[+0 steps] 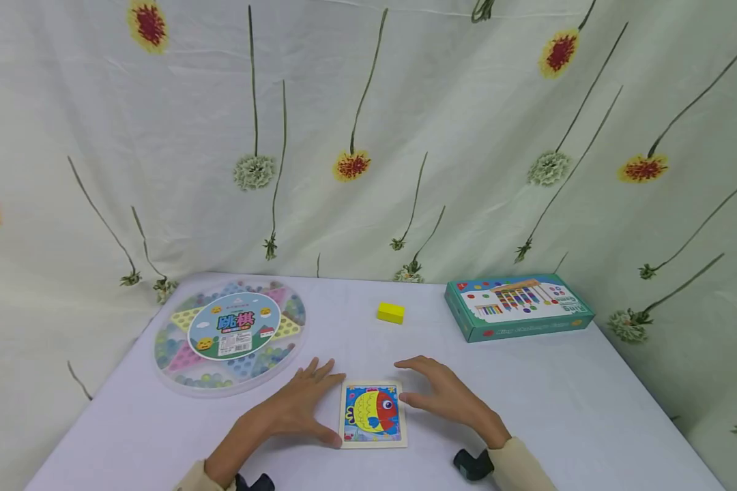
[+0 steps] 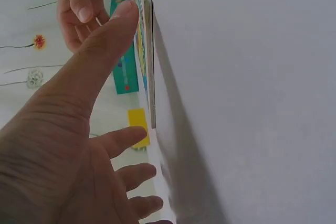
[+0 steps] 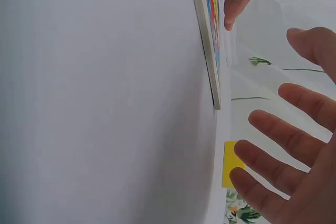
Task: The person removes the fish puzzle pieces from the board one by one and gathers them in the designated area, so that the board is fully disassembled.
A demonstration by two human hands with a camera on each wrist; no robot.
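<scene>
A square wooden fish puzzle (image 1: 373,414), with a yellow and red fish on blue, lies flat on the white table in front of me. My left hand (image 1: 301,406) is spread at its left side, thumb tip at the lower left corner and fingers near the upper left one. On the other side my right hand (image 1: 442,392) hovers with fingers extended and holds nothing; its thumb is close to the puzzle's right edge. In the left wrist view the puzzle's edge (image 2: 150,61) shows side-on beside the left thumb.
Beyond the puzzle sits a yellow block (image 1: 391,313). A round Chinese checkers set (image 1: 181,320) in clear packaging lies at the back left. At the back right is a green game box (image 1: 522,333). A flowered curtain (image 1: 319,82) hangs behind the table.
</scene>
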